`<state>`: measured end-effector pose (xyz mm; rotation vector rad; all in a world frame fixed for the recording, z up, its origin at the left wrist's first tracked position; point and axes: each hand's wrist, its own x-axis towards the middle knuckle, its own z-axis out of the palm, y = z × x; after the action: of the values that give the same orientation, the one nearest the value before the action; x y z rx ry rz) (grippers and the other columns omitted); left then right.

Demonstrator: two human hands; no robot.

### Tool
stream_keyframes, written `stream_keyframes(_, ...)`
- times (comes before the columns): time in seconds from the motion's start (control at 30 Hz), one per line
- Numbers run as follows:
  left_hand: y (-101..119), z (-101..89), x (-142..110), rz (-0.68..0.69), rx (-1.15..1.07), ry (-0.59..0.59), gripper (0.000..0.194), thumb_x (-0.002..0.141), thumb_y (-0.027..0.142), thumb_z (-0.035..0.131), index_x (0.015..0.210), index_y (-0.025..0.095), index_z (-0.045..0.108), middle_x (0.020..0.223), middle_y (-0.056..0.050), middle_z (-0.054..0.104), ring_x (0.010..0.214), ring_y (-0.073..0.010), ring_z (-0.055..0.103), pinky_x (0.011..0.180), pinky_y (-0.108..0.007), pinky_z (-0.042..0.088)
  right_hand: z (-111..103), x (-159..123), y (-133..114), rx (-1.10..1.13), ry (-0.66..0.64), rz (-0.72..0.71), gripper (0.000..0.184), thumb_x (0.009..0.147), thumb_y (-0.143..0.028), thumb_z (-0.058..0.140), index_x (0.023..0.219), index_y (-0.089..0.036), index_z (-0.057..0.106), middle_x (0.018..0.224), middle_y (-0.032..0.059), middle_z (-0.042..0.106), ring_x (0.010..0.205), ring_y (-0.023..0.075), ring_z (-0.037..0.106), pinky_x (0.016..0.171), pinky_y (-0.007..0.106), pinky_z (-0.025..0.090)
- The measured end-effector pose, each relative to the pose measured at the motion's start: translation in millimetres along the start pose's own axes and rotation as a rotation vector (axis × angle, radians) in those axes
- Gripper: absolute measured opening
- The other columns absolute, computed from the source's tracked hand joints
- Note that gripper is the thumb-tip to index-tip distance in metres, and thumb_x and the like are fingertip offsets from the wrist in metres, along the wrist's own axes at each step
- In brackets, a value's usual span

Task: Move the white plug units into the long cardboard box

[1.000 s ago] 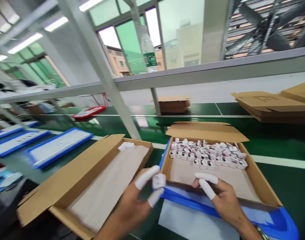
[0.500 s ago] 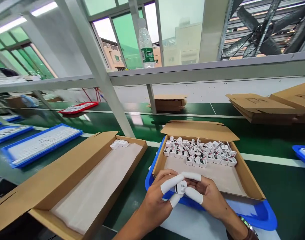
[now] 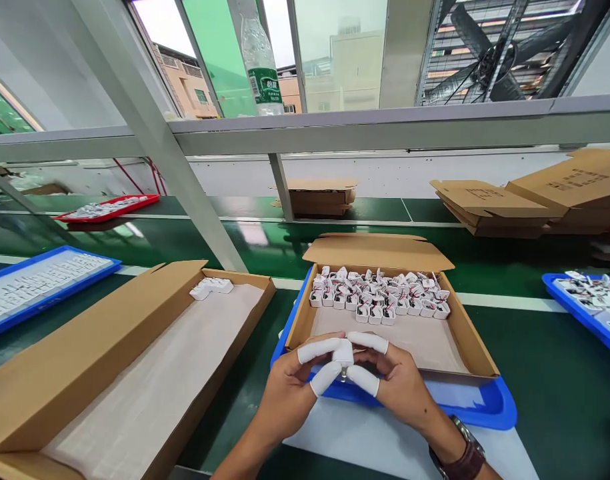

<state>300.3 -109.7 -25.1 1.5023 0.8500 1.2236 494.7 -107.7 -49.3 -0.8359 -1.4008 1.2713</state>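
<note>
Green tabletop (image 3: 535,353) lies behind fingers (image 3: 325,379) partly hiding a white piece (image 3: 343,351).

Head cam, sole view: from wearer's head, facing fwd & down over bench (image 3: 549,360). L hand (image 3: 292,393) & R hand (image 3: 402,383) close, btm ctr; boxes (image 3: 379,252) just beyond; window (image 3: 347,63) & fan (image 3: 493,63) far, up top.

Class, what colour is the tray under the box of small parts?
The tray is blue; the head view shows it.

Quick tally: two paper-lined boxes (image 3: 379,253), three blue trays (image 3: 507,408), one red tray (image 3: 129,208), one bottle (image 3: 261,73), one fan (image 3: 492,63) lol.
</note>
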Motion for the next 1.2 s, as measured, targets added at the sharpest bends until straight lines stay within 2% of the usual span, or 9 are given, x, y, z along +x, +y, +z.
stream_keyframes(0.13, -1, -1.5, 0, 0.136, 0.139, -0.019, 0.034, 0.089, 0.016, 0.072, 0.120, 0.029, 0.076, 0.129, -0.007, 0.073, 0.120, -0.0277, 0.069, 0.103, -0.042, 0.059, -1, -1, -3, 0.013, -0.003, 0.024, 0.045, 0.083, -0.035, 0.079, 0.125, -0.023, 0.067, 0.114, 0.0088, 0.077, 0.101, 0.0233, 0.076, 0.094, 0.041, 0.063)
stream_keyframes(0.3, 2, -4.1, 0, 0.297, 0.257, -0.083, 0.037, 0.092, 0.012, 0.067, 0.125, 0.028, 0.073, 0.132, -0.011, 0.071, 0.120, -0.0294, 0.067, 0.101, -0.049, 0.058, -1, -3, -7, 0.020, -0.006, -0.036, 0.041, 0.085, -0.031, 0.078, 0.124, -0.026, 0.066, 0.119, 0.0078, 0.072, 0.104, 0.0232, 0.075, 0.092, 0.039, 0.064)
stream_keyframes(0.43, 2, -2.4, 2, 0.388, 0.260, -0.080, 0.038, 0.092, 0.007, 0.066, 0.123, 0.028, 0.072, 0.127, -0.010, 0.074, 0.110, -0.0266, 0.070, 0.092, -0.044, 0.060, 0, -3, -12, 0.017, -0.048, -0.095, 0.038, 0.088, -0.023, 0.073, 0.125, -0.028, 0.066, 0.116, 0.0058, 0.068, 0.104, 0.0214, 0.073, 0.092, 0.037, 0.063)
stream_keyframes(0.57, 5, 0.5, 3, 0.472, 0.324, -0.072, 0.044, 0.089, 0.001, 0.065, 0.125, 0.026, 0.070, 0.125, -0.010, 0.073, 0.104, -0.0232, 0.070, 0.090, -0.041, 0.057, -1, -3, -16, 0.024, -0.090, -0.117, 0.042, 0.089, -0.017, 0.070, 0.129, -0.031, 0.063, 0.121, 0.0052, 0.066, 0.109, 0.0209, 0.071, 0.096, 0.037, 0.062)
stream_keyframes(0.7, 7, 1.4, 3, 0.482, 0.330, -0.070, 0.043, 0.088, -0.001, 0.066, 0.122, 0.025, 0.070, 0.124, -0.009, 0.073, 0.102, -0.0217, 0.070, 0.089, -0.039, 0.057, -3, -5, -14, -0.024, -0.082, -0.132, 0.041, 0.092, -0.018, 0.067, 0.131, -0.030, 0.063, 0.122, 0.0063, 0.069, 0.109, 0.0206, 0.072, 0.097, 0.037, 0.061)
stream_keyframes(0.83, 8, -0.9, 0, 0.430, 0.311, -0.093, 0.046, 0.088, 0.000, 0.068, 0.125, 0.027, 0.069, 0.128, -0.010, 0.072, 0.108, -0.0234, 0.069, 0.093, -0.041, 0.056, -3, -7, -10, -0.072, -0.027, -0.133, 0.047, 0.091, -0.020, 0.069, 0.136, -0.029, 0.058, 0.121, 0.0076, 0.072, 0.107, 0.0209, 0.073, 0.097, 0.038, 0.061)
stream_keyframes(0.93, 10, -2.3, -3, 0.385, 0.302, -0.125, 0.046, 0.088, 0.001, 0.067, 0.125, 0.028, 0.069, 0.129, -0.009, 0.071, 0.113, -0.0247, 0.067, 0.096, -0.042, 0.056, -2, -7, -14, -0.104, -0.050, -0.167, 0.045, 0.091, -0.021, 0.068, 0.135, -0.028, 0.060, 0.119, 0.0080, 0.071, 0.104, 0.0206, 0.073, 0.094, 0.037, 0.062)
stream_keyframes(1.07, 13, -1.0, -7, 0.346, 0.320, -0.089, 0.047, 0.090, 0.006, 0.066, 0.132, 0.028, 0.063, 0.127, -0.008, 0.071, 0.112, -0.0236, 0.067, 0.094, -0.039, 0.057, -3, -5, -26, -0.191, -0.104, -0.223, 0.041, 0.092, -0.020, 0.066, 0.132, -0.028, 0.063, 0.115, 0.0080, 0.069, 0.102, 0.0206, 0.070, 0.091, 0.036, 0.061)
stream_keyframes(1.2, 18, 1.4, -10, 0.415, 0.469, -0.104, 0.052, 0.091, 0.005, 0.064, 0.138, 0.025, 0.057, 0.128, -0.010, 0.069, 0.112, -0.0234, 0.065, 0.092, -0.038, 0.057, -7, -6, -31, -0.273, -0.102, -0.283, 0.043, 0.092, -0.019, 0.066, 0.134, -0.029, 0.063, 0.120, 0.0084, 0.068, 0.107, 0.0218, 0.068, 0.095, 0.038, 0.058)
